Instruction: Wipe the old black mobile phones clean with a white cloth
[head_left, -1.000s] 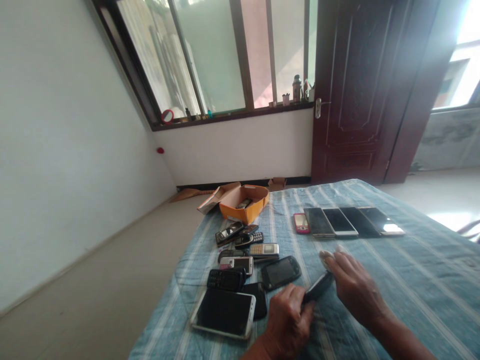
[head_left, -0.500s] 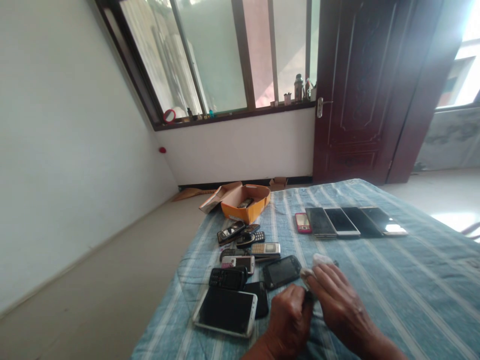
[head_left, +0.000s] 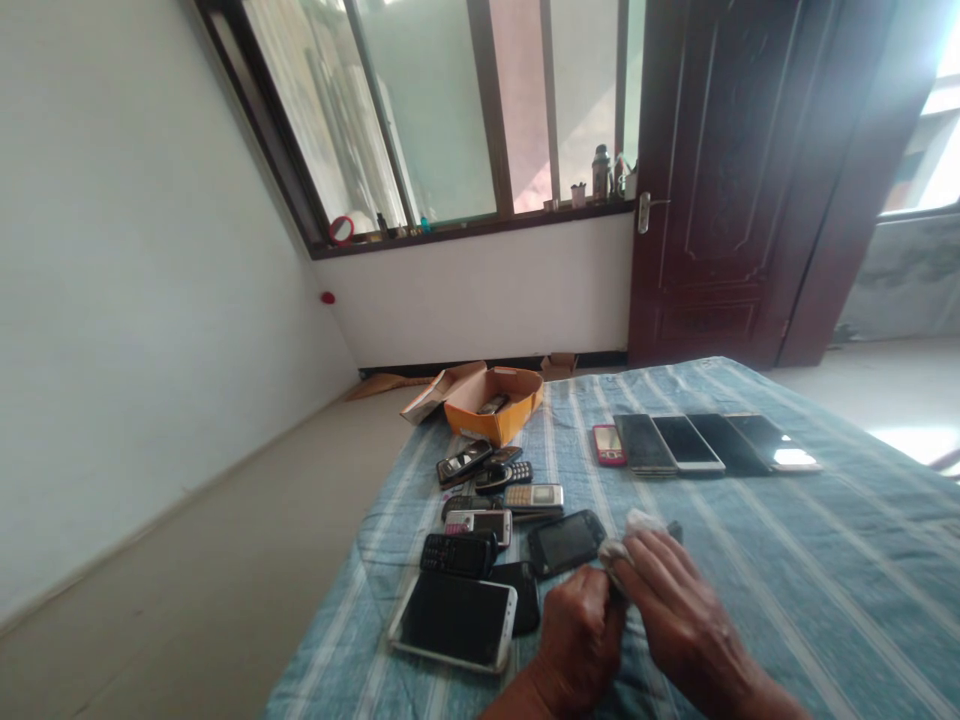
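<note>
1. Closed around the near end of a dark phone (head_left: pixel 676 531), the left hand (head_left: pixel 577 625) steadies it; the right hand (head_left: pixel 679 600) clasps a white cloth (head_left: pixel 643 522) against it.
2. A second ago I could see much of the phone between the hands, with the right one out past its far end. Now that hand has come back over it, cloth and all. To my eye, that means the cloth is being worked along the phone, and the rubbing isn't finished.
3. The phone is held just above the striped bedspread (head_left: pixel 757 620), or maybe on it; I can't tell which. It's beside a black touchscreen phone (head_left: pixel 566 544).
4. Only its far tip shows clearly; fingers and cloth hide the rest, so I can't say which face is up. The right thumb is out of sight, and both forearms are cut off below.
</note>
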